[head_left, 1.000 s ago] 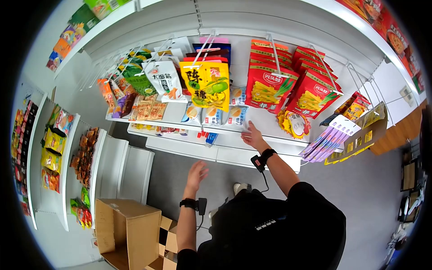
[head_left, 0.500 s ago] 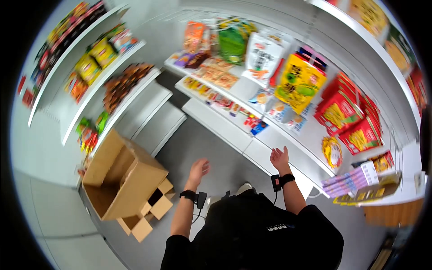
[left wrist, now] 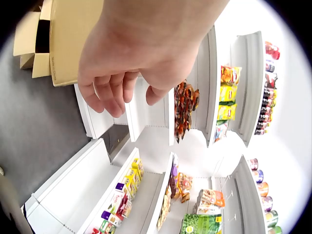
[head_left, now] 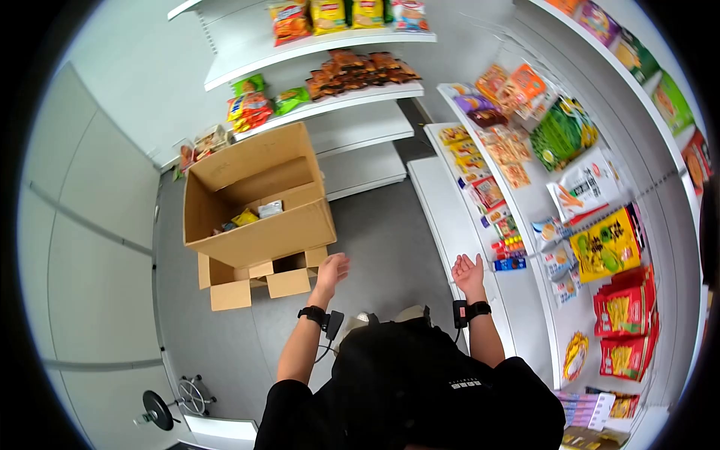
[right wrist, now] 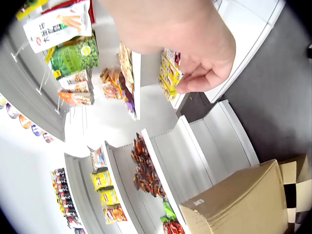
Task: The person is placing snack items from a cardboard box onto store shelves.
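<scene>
My left hand (head_left: 331, 274) hangs in the air with loosely bent fingers and nothing in them. The nearest thing to it is a large open cardboard box (head_left: 300, 234), standing upper left of the hand in the head view. Inside lie a yellow packet (head_left: 244, 217) and a silver-white packet (head_left: 270, 209). My right hand (head_left: 469, 275), palm turned up and fingers relaxed, holds nothing and is beside the low white shelf (head_left: 442, 225). In the right wrist view its fingers (right wrist: 202, 83) overlap yellow boxes (right wrist: 168, 77) on a shelf behind.
A smaller opened carton (head_left: 231, 295) lies against the big box. Shelves at the back hold brown snack packets (head_left: 356, 75) and yellow chip bags (head_left: 328, 16). On the right rack are a yellow bag (head_left: 607, 244) and red bags (head_left: 624, 311). A wheeled stool (head_left: 157, 410) stands lower left.
The head view has swung left, bringing the cardboard box toward the middle and the snack rack to the right. My right hand has drawn back from the rack's shelf edge. Both hands stay empty.
</scene>
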Tool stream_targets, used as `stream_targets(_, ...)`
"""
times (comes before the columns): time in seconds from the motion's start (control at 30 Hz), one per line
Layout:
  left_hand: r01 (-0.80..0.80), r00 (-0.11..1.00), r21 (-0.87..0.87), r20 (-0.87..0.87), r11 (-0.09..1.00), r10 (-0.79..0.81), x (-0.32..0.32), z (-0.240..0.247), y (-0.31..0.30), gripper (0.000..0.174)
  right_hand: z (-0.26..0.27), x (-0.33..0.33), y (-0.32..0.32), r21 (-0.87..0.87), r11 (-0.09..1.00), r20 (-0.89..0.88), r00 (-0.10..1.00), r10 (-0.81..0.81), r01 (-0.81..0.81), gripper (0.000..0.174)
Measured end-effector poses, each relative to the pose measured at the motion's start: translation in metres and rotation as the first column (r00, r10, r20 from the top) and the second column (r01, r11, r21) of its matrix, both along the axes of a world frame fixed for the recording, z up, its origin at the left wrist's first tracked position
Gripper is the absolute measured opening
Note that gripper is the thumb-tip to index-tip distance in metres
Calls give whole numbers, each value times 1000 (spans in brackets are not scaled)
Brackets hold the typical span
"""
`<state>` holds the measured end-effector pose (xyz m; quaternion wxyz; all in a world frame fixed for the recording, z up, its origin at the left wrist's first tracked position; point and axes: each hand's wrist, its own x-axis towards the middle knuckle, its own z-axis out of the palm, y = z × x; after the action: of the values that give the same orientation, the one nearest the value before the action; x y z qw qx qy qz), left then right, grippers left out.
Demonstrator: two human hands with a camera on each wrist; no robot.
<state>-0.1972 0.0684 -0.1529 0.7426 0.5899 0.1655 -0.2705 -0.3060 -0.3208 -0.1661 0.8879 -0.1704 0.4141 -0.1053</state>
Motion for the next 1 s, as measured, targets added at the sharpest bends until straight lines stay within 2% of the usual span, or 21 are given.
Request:
stream_targets(0.13,-106,994,5,-17,994,106,1,-9,32,32,6,49,27,-5,990,8,990,140,-140,49)
stream_targets(0.23,-193,980,4,-35,981,193,5,-7,47,34,9,85,44,1,974,2,974,227,-227,54)
stream_targets(0.37,-309,950,8,-47,951,309,22,-10,60,32,5,134,61,12,954,-21,954,300,-300,50)
stream_targets(0.47,-368,930,-25,6,929,369,46,-16,70,28,-2,174,66,24,934,-19,934,357,-356,48)
stream_targets(0.57,-487,873,16,-26,873,488,80,-16,74,23,-6,223,70,37,915,-26,915,402,-401,46)
stream_targets(0.77,-525,851,-15,-31,851,524,145,-12,88,11,-5,321,69,76,863,-8,865,501,-499,40)
stream_targets(1.0,-740,672,22,-26,673,740,179,10,98,14,-2,424,97,60,764,-33,764,645,-642,41)
